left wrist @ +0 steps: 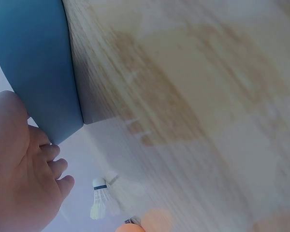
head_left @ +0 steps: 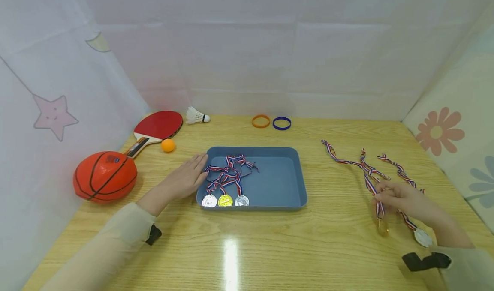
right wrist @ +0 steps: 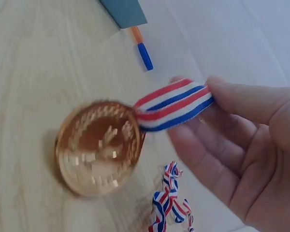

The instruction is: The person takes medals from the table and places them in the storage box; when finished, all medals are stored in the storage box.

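My right hand [head_left: 399,199] pinches the red, white and blue ribbon [right wrist: 176,104] of a bronze-coloured medal [right wrist: 100,147], which hangs below the fingers at the table's right side. Close to that hand lies a silver medal [head_left: 423,238] on its own ribbon. At the left end of a blue-grey tray [head_left: 270,208], my left hand [head_left: 188,176] rests against the rim, fingers extended. Inside the tray, along its near wall, are two silver medals [head_left: 209,201] [head_left: 242,200] with a gold medal [head_left: 225,201] between them. Their ribbons lie tangled behind.
To the left are a small basketball [head_left: 104,177], a red table tennis paddle [head_left: 160,124], an orange ball [head_left: 167,145] and a shuttlecock [head_left: 197,115]. Behind the tray lie an orange wristband [head_left: 260,125] and a blue wristband [head_left: 281,128]. White cloth [head_left: 247,68] hangs around the table.
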Available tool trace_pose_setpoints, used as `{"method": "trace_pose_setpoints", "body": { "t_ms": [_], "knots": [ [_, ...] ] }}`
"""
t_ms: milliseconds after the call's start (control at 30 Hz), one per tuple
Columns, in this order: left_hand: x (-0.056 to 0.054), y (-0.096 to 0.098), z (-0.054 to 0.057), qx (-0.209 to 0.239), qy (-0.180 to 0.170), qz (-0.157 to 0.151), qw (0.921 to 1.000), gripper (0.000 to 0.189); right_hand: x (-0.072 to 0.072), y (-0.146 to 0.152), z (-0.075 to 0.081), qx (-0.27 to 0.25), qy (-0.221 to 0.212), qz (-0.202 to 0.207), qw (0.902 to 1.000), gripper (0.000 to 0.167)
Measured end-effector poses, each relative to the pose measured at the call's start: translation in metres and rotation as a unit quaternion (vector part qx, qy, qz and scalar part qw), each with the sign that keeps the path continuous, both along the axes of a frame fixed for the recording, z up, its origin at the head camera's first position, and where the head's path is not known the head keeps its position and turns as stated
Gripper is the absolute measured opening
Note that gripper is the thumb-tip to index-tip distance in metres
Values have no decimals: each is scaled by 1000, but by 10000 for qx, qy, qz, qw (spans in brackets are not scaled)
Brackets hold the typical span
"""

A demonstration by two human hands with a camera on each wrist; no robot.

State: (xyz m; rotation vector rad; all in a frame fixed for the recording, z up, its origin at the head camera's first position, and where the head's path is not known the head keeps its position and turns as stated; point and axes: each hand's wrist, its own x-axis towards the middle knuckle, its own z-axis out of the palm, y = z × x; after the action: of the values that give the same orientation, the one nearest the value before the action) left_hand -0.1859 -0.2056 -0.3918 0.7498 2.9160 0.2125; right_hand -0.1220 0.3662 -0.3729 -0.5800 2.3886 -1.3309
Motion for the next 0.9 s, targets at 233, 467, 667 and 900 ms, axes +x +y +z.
{"method": "trace_pose_setpoints", "body": {
  "t_ms": [233,467,667,900],
  "knots": [
    [1,0,1,25,16,-20,10000,60,-7,-7,11,-20,-48,-642,9979,44],
    [0,0,0,5,61,-30,10000,60,-18,-19,22,-121,186,-816,9964,24],
    [0,0,0,10,36,-24,10000,60,-26,-31,33,235,654,-1309,9890,25],
    [0,0,0,8,1,-6,10000,60,-37,-47,48,-782,528,-1467,9847,21]
  ]
}}
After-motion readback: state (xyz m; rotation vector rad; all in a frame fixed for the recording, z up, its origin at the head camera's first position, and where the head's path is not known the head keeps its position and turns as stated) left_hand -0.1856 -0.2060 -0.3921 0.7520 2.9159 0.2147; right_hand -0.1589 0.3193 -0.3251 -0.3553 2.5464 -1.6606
